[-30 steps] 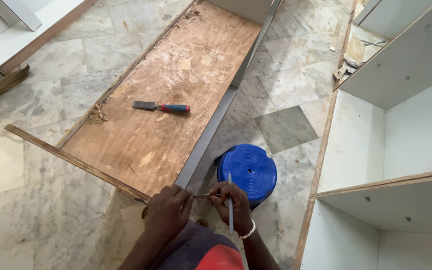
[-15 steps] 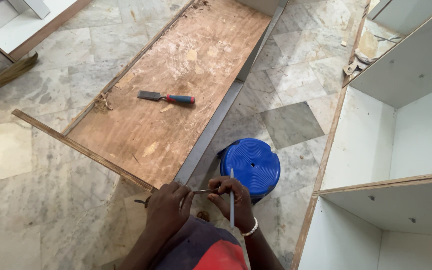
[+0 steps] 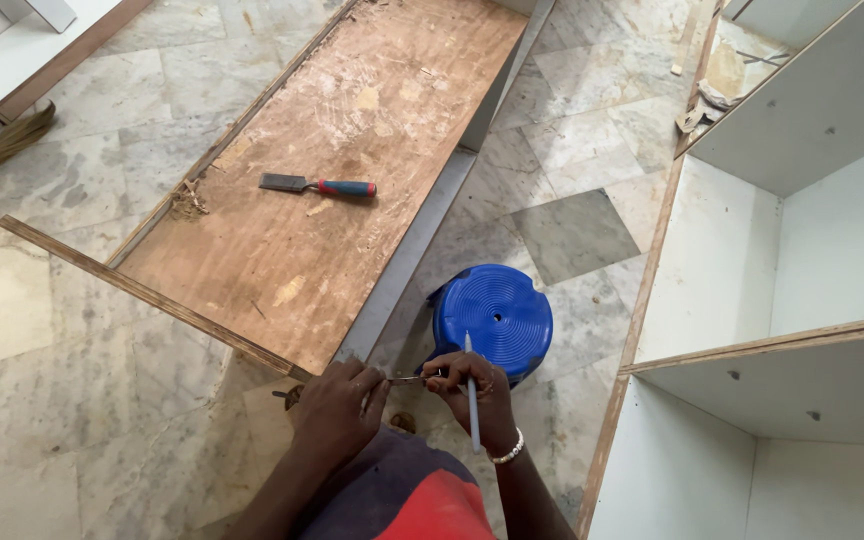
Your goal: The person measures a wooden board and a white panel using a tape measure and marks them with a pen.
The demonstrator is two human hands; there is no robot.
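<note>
While both hands pinch what looks like a thin nail (image 3: pixel 407 378), left hand (image 3: pixel 337 410) and right hand (image 3: pixel 472 385) closed on it, the pencil (image 3: pixel 471 395) tucked in the right could slip and jab.

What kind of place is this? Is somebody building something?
Probably a room where cupboards are being built or fitted. A long plywood panel lies on the marble floor with a chisel on it, and unfinished white cabinet shelves stand beside it.

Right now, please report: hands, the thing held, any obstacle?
Left hand and right hand pinch a thin metal piece. Right also holds pencil. Blue stool just beyond.
</note>
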